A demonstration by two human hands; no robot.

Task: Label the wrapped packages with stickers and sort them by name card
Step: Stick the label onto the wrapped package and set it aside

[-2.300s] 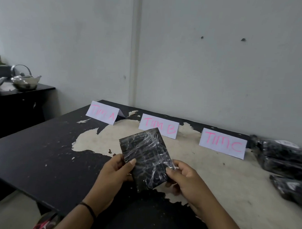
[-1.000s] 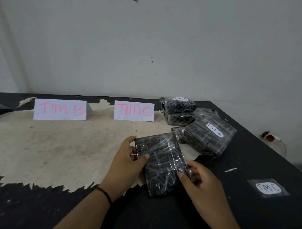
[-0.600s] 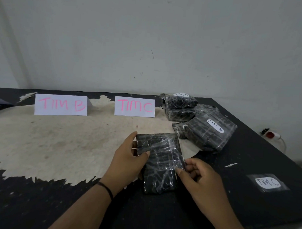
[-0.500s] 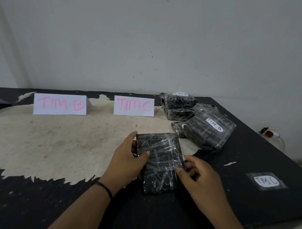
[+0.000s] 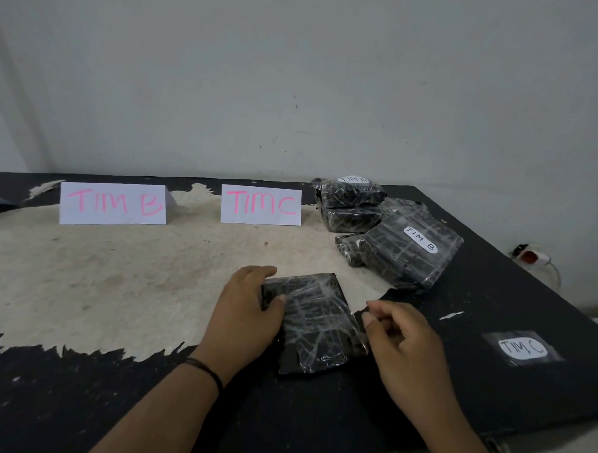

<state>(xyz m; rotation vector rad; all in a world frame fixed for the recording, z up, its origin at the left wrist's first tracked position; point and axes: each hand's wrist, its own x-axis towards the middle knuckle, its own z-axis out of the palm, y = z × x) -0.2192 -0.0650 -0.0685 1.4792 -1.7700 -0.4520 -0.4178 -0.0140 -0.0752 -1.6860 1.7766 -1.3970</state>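
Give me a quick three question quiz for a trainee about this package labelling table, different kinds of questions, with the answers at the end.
1. True or false: the package under the hands already carries a white sticker.
2. Multiple choice: where does the loose TIM C sticker lie? A) on the stacked packages B) on the dark table to the right of the right hand C) beside the TIM B name card
3. Fill in: the tilted package at the front of the pile reads TIM ___.

Key:
1. False; no sticker shows on its top. The left hand holds its left edge.
2. B
3. B
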